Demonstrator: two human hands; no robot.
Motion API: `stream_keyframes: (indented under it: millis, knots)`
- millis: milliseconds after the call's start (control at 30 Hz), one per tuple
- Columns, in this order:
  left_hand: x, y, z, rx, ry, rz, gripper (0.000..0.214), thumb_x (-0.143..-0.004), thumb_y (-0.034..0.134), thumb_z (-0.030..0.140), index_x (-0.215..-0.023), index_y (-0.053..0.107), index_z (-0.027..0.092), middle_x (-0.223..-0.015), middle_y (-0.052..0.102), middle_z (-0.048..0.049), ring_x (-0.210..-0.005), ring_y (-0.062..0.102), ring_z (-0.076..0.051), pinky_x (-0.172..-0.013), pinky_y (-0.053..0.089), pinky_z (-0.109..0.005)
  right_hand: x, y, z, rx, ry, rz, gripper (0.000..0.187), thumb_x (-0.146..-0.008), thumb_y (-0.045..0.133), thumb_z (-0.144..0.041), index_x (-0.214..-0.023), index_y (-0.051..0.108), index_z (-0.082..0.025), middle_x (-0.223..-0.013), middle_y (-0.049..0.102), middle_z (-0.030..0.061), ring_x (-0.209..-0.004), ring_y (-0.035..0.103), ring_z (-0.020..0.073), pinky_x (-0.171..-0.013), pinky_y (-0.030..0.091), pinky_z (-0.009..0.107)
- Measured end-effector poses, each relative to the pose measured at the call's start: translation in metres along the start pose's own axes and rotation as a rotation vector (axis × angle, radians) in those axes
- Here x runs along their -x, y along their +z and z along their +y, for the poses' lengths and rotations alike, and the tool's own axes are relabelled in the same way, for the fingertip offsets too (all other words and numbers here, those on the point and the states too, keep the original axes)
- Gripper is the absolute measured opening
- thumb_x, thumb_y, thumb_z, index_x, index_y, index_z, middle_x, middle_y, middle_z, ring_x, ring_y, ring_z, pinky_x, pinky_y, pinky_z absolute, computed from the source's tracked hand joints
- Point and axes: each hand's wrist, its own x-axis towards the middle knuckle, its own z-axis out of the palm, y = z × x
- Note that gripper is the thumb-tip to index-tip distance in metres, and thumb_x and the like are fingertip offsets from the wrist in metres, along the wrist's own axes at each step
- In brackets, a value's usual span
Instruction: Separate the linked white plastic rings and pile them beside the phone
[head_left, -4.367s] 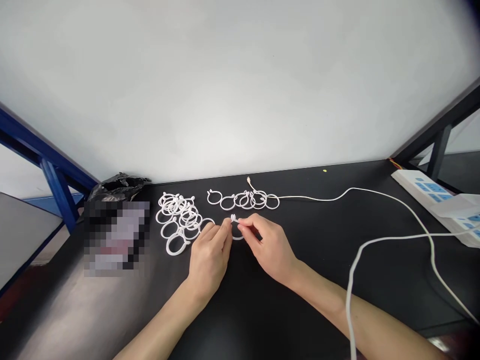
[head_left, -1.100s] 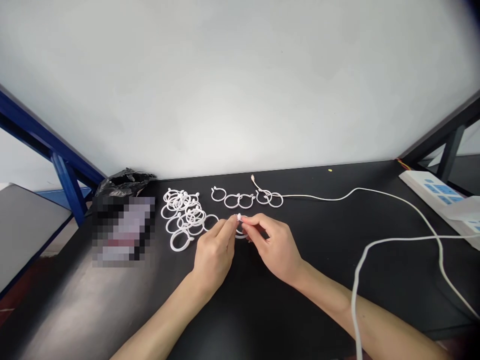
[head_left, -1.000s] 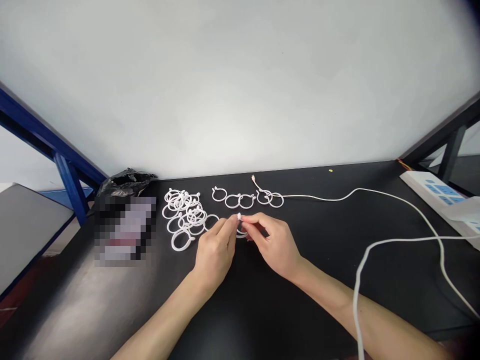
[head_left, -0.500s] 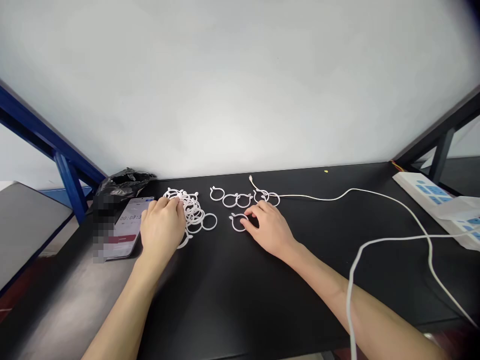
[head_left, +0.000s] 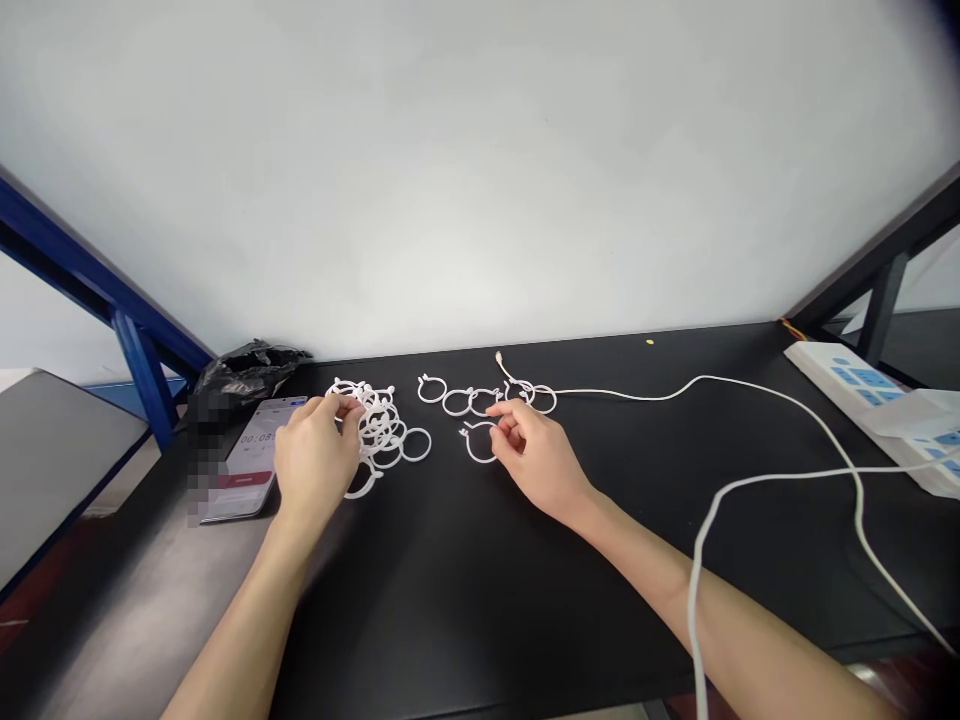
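Note:
On the black tabletop, my right hand [head_left: 541, 455] pinches the right edge of a white plastic ring [head_left: 469, 448] between thumb and fingers. This ring has an open gap with small knobbed ends at its upper left. My left hand [head_left: 319, 455] is at the left side of a heap of similar white rings [head_left: 386, 440], its fingers bent together. Whether a ring is between those fingertips is hidden. Behind the right hand, several more rings [head_left: 433, 389] lie in a loose row, some overlapping.
A phone [head_left: 251, 460] showing a timer lies left of my left hand, with a crumpled black plastic bag [head_left: 251, 368] behind it. A white cable [head_left: 705, 378] runs past the row of rings and crosses above my right forearm. Power strips [head_left: 862, 385] sit at right.
My left hand has drawn slightly left and back, uncovering more of the heap. The right hand has closed its fingers at the near ring, which has shifted slightly right.

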Motion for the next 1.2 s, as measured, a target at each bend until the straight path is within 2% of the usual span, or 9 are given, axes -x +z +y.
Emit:
stream_keyframes:
  millis: [100, 167, 333, 433, 533, 633, 700, 933, 1200]
  knots:
    - [0.006, -0.002, 0.012, 0.017, 0.083, 0.105, 0.025, -0.092, 0.042, 0.028, -0.092, 0.066, 0.020, -0.091, 0.068, -0.0089, -0.088, 0.059, -0.027, -0.077, 0.041, -0.038, 0.002, 0.003, -0.002, -0.088, 0.014, -0.005, 0.025, -0.091, 0.050, -0.024, -0.112, 0.063, -0.023, -0.083, 0.064, 0.0005, -0.061, 0.063, 0.0111, -0.065, 0.054, 0.027]
    - [0.015, -0.003, 0.028, 0.135, 0.166, 0.120, 0.024, -0.092, 0.043, 0.029, -0.095, 0.066, 0.020, -0.090, 0.069, -0.0071, -0.085, 0.060, -0.023, -0.079, 0.043, -0.036, 0.003, 0.005, -0.004, -0.176, 0.046, -0.009, 0.025, -0.092, 0.050, -0.025, -0.113, 0.063, -0.022, -0.082, 0.065, 0.0001, -0.059, 0.065, 0.0110, -0.063, 0.056, 0.026]
    - [0.047, 0.001, 0.074, 0.360, 0.325, -0.050, 0.019, -0.090, 0.054, 0.036, -0.094, 0.064, 0.020, -0.074, 0.068, -0.0004, -0.072, 0.061, -0.018, -0.073, 0.045, -0.032, 0.003, 0.007, -0.012, -0.360, 0.181, 0.040, 0.015, -0.089, 0.055, -0.028, -0.100, 0.062, -0.020, -0.079, 0.066, 0.0004, -0.061, 0.070, 0.0137, -0.061, 0.060, 0.026]
    - [0.058, 0.008, 0.087, 0.402, 0.341, -0.104, 0.017, -0.090, 0.055, 0.035, -0.086, 0.062, 0.020, -0.068, 0.066, 0.0008, -0.066, 0.059, -0.017, -0.068, 0.045, -0.031, 0.004, 0.007, -0.014, -0.352, 0.242, 0.055, 0.011, -0.087, 0.058, -0.031, -0.087, 0.058, -0.020, -0.072, 0.065, -0.0003, -0.055, 0.069, 0.0145, -0.054, 0.059, 0.025]
    - [0.059, 0.012, 0.088, 0.448, 0.238, -0.144, 0.017, -0.092, 0.050, 0.031, -0.084, 0.060, 0.021, -0.070, 0.066, 0.0009, -0.063, 0.059, -0.015, -0.062, 0.044, -0.029, 0.008, 0.009, -0.015, -0.319, 0.222, 0.048, 0.013, -0.087, 0.059, -0.033, -0.087, 0.055, -0.020, -0.068, 0.063, -0.0019, -0.051, 0.066, 0.0137, -0.048, 0.057, 0.024]
    - [0.058, 0.010, 0.085, 0.555, 0.101, -0.195, 0.012, -0.094, 0.048, 0.030, -0.097, 0.057, 0.022, -0.071, 0.069, 0.0026, -0.058, 0.059, -0.013, -0.054, 0.042, -0.025, 0.010, 0.010, -0.017, -0.294, 0.148, 0.061, 0.021, -0.088, 0.060, -0.033, -0.105, 0.056, -0.022, -0.073, 0.063, -0.0024, -0.054, 0.067, 0.0128, -0.050, 0.057, 0.023]
    - [0.058, 0.008, 0.085, 0.614, 0.048, -0.193, 0.013, -0.093, 0.049, 0.030, -0.103, 0.053, 0.022, -0.069, 0.069, 0.0042, -0.054, 0.058, -0.012, -0.051, 0.042, -0.023, 0.011, 0.011, -0.017, -0.281, 0.109, 0.072, 0.021, -0.089, 0.059, -0.034, -0.107, 0.056, -0.022, -0.074, 0.063, -0.0021, -0.055, 0.066, 0.0122, -0.051, 0.057, 0.022]
    - [0.059, 0.009, 0.084, 0.649, 0.122, -0.109, 0.008, -0.092, 0.051, 0.027, -0.089, 0.056, 0.021, -0.071, 0.069, 0.0025, -0.055, 0.059, -0.010, -0.053, 0.044, -0.021, 0.011, 0.013, -0.013, -0.363, 0.071, 0.051, 0.015, -0.091, 0.058, -0.035, -0.097, 0.061, -0.021, -0.075, 0.066, 0.0000, -0.059, 0.067, 0.0130, -0.055, 0.060, 0.025]
    - [0.059, 0.009, 0.080, 0.758, 0.122, -0.150, 0.009, -0.091, 0.053, 0.025, -0.089, 0.061, 0.021, -0.068, 0.070, 0.0032, -0.054, 0.061, -0.009, -0.053, 0.046, -0.019, 0.014, 0.010, -0.016, -0.412, 0.102, 0.005, 0.017, -0.090, 0.059, -0.036, -0.093, 0.064, -0.020, -0.074, 0.066, 0.0003, -0.060, 0.066, 0.0129, -0.056, 0.061, 0.026]
